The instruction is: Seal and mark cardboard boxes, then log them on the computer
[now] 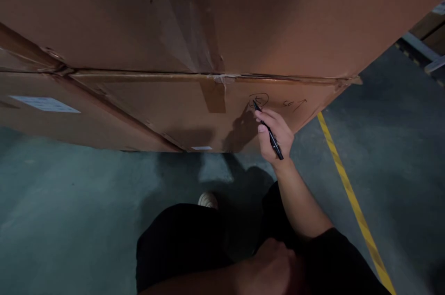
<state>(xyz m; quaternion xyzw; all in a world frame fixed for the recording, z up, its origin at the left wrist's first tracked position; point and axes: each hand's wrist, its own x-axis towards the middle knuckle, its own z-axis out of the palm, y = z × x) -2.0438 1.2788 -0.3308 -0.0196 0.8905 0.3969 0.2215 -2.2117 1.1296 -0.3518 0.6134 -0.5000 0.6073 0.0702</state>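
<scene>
My right hand [275, 136] grips a black marker [268, 131], whose tip touches the side of a large brown cardboard box [167, 109] at a circled scribble [259, 99]. More handwriting with an arrow [295, 104] sits just to the right of it. My left hand [273, 262] rests low on my dark-clothed leg at the bottom of the view. It is dim and blurred, so its fingers are hard to make out.
A second big carton [243, 12] is stacked on the marked one, with clear tape down its seam. A white label [44, 104] is on the left box face. The floor is grey concrete with a yellow striped line [351, 197] at right. My shoe [207, 200] shows below the box.
</scene>
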